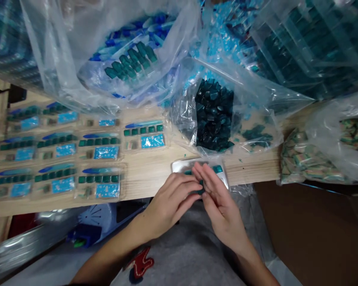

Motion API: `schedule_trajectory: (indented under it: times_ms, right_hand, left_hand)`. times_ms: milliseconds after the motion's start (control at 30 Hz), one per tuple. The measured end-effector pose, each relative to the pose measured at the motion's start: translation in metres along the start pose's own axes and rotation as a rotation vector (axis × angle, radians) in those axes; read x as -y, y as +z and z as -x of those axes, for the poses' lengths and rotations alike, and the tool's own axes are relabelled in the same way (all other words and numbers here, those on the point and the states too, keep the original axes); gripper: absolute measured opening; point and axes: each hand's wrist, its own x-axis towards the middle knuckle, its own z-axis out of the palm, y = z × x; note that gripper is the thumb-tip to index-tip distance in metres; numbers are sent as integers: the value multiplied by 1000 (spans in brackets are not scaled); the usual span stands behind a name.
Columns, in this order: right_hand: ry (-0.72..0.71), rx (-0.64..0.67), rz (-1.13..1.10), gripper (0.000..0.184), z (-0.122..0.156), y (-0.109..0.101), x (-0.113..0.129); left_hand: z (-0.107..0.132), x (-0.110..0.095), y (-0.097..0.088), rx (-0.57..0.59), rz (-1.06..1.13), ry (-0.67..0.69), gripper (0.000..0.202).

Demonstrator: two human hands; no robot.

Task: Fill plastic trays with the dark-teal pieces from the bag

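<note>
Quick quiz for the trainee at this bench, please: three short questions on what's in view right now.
1. What do the left hand and right hand pinch between them above the metal tray?
2. True or false: the bag of dark teal pieces lies inside the cardboard box.
3. How many teal squares show in the pack nearest that bag?

Key:
1. A small teal piece.
2. False: it lies on the wooden board.
3. Five.
</note>
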Motion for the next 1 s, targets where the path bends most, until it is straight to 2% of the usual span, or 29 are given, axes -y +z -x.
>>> schedule_trajectory:
  times_ms: [200, 300, 367, 467, 600, 700, 800, 1000]
  right_hand:
    - [-38, -196, 229, 30, -2, 3, -1]
    - [-87, -231, 351, 21, -4, 3, 3]
    - [-98, -218, 332, 22, -6, 4, 6]
    - [-90, -197, 188, 23, -8, 5, 12]
    - [11, -203, 64, 15, -10, 5, 15]
    - [44, -311, 128, 9, -8, -4, 11]
    - [38, -448, 240, 9, -4, -18, 2]
    - [-28, -573, 439, 10, 6, -46, -5]
  left_hand:
    - [6, 8, -2, -21, 124, -65, 28]
    - [10, 10, -3, -51, 141, -83, 27]
    - [11, 10, -4, -84, 163, -108, 26]
    - [10, 9, -6, -110, 207, -168, 22]
    - [11, 14, -11, -115, 273, -284, 14]
    - [19, 28, -14, -197, 148, -326, 13]
    - [28, 44, -12, -248, -42, -265, 12]
    - [25, 60, 5, -142, -252, -103, 15]
